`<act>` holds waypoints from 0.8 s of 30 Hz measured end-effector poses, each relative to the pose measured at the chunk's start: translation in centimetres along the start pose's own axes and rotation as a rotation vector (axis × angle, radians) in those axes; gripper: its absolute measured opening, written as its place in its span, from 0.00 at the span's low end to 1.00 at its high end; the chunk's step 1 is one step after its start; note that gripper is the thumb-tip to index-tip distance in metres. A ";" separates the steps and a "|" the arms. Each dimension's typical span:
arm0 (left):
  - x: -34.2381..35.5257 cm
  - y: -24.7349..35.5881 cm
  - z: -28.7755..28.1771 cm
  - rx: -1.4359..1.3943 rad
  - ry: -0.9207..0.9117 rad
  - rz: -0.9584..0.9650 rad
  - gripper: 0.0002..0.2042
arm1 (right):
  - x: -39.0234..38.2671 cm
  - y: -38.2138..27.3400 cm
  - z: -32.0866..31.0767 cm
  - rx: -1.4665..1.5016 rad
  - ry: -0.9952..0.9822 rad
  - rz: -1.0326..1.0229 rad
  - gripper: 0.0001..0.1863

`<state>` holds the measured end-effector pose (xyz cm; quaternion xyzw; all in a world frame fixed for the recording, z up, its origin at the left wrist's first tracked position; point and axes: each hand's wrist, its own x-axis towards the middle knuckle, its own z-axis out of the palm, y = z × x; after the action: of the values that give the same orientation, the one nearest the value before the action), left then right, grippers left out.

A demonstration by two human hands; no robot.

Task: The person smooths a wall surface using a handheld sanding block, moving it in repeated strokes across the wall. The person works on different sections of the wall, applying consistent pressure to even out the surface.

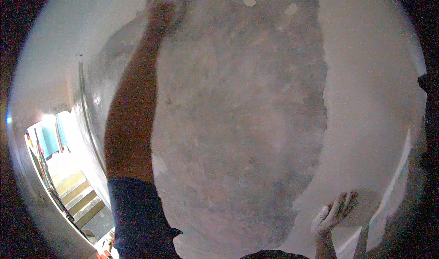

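My left arm, in a dark short sleeve, stretches up over a large patch of mottled grey plaster (242, 108) on a pale wall (361, 99). My left hand (164, 3) is at the top edge of the view, dim and blurred against the patch; its fingers and anything in them cannot be made out. Low on the right, my right hand (334, 213) rests against the white surface beside the patch's edge, fingers extended and slightly bent, with a dark shadow around it. Two small pale spots (249, 2) show near the top of the grey patch.
At the far left, a bright opening (57, 131) shows pale blue surfaces beyond a flight of steps (80, 197), with long items along its side. A thin vertical line or cable (82, 85) runs down the wall left of my arm.
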<state>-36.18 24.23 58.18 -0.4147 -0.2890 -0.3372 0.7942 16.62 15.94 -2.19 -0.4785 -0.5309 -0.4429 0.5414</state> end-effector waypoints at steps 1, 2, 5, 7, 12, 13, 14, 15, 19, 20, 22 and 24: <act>3.0 4.0 -2.7 -0.107 0.000 0.046 0.21 | 0.1 -0.4 0.1 0.004 0.005 -0.013 0.27; 5.9 8.0 -5.8 -0.227 -0.022 0.095 0.22 | 0.2 -0.5 0.1 0.023 0.000 -0.019 0.27; 12.5 19.3 -14.7 -0.453 -0.357 0.204 0.28 | 0.2 -0.3 0.3 -0.006 -0.061 0.010 0.27; 12.5 23.9 -16.7 -0.626 -0.084 -0.050 0.32 | -0.3 0.3 0.1 -0.018 -0.005 -0.058 0.27; 5.9 18.3 -12.6 -0.608 0.088 -0.037 0.30 | -2.1 2.5 -0.9 -0.044 -0.025 -0.046 0.27; 3.5 15.1 -11.2 -0.567 0.108 -0.046 0.29 | -2.4 2.9 -1.0 -0.055 -0.030 -0.044 0.28; 0.8 12.0 -10.0 -0.519 0.127 -0.065 0.29 | -2.8 3.4 -1.1 -0.067 -0.033 -0.040 0.28; -2.1 8.5 -8.9 -0.470 0.154 -0.097 0.28 | -2.8 3.6 -1.3 -0.069 -0.021 -0.054 0.28; -14.4 -1.1 -7.5 -0.432 0.329 -0.398 0.23 | -3.3 4.7 -1.9 -0.073 0.001 -0.063 0.29; -16.7 -1.9 -7.5 -0.455 0.370 -0.513 0.19 | -3.5 4.9 -2.1 -0.081 -0.002 -0.048 0.29; -19.0 -0.9 -7.6 -0.222 0.018 -0.478 0.19 | -3.3 5.0 -2.2 -0.079 0.030 -0.067 0.30; -17.8 3.4 -8.3 -0.197 -0.087 -0.465 0.20 | -3.1 5.0 -2.1 -0.077 0.040 -0.073 0.30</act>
<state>-42.82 23.83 39.40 -0.4264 -0.3763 -0.5193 0.6379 21.74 14.53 -5.49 -0.4704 -0.5196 -0.4918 0.5166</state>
